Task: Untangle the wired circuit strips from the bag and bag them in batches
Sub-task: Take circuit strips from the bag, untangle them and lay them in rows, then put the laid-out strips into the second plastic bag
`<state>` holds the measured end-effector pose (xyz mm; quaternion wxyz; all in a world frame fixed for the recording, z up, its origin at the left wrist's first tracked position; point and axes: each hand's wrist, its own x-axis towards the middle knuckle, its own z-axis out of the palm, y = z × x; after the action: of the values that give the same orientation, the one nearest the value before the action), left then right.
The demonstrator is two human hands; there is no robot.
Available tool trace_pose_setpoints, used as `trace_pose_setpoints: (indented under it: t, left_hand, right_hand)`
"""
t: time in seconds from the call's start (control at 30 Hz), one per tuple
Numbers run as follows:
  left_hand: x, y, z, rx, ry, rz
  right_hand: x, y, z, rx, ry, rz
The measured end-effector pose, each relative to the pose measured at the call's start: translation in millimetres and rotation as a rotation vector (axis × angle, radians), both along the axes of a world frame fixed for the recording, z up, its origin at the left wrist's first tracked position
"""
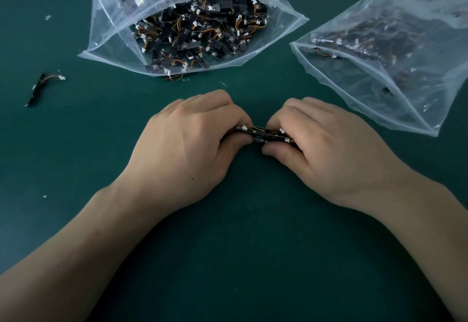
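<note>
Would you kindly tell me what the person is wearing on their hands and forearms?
Nothing: the left hand and the right hand are bare, without gloves, rings or a watch, and no sleeves are in view.

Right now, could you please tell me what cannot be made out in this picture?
Head view, strip count in the bundle: the left hand and right hand cover most of it.
Head view, open bag: its top is cut off by the upper edge.
Head view, second bag: cloudy plastic blurs its contents.
Head view, white specks on the mat: too small to identify.
</note>
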<state>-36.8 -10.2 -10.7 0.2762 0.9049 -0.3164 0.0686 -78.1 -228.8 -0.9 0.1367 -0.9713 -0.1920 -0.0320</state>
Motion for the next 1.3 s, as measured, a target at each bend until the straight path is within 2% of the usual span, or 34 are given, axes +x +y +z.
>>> trace_pose_setpoints:
  t: [0.23,0.37,0.5,0.67,0.8,0.97,1.17,1.3]
  left_hand:
    - [-1,0,-2,-0.029,0.013,0.002]
    - [1,2,-2,-0.158,0.059,-0.011]
    - [2,4,2,-0.260,0.117,0.062]
    - [2,5,2,-0.225,0.158,0.032]
    - [2,4,1,-0.188,0.158,0.028]
    - [2,5,1,-0.165,0.185,0.018]
    - [1,5,0,-0.139,0.184,0.007]
    - [1,4,0,-0.128,0.173,0.007]
  right_hand:
    - [-1,4,-1,-0.044,-0.058,-0.011]
    - [-2,4,-1,-0.020,-0.109,-0.040]
    - [3,-2,-8,0.188,-0.158,-0.215]
    - [17,-28,-9,0.011,-0.340,-0.537]
    - [23,-49,-11,-0.053,-0.350,-0.734]
    - [33,-57,-10,-0.076,-0.270,-0.757]
    - [33,-57,-7,-0.027,-0.255,-0.755]
    - [34,-56,-10,-0.066,-0.251,-0.734]
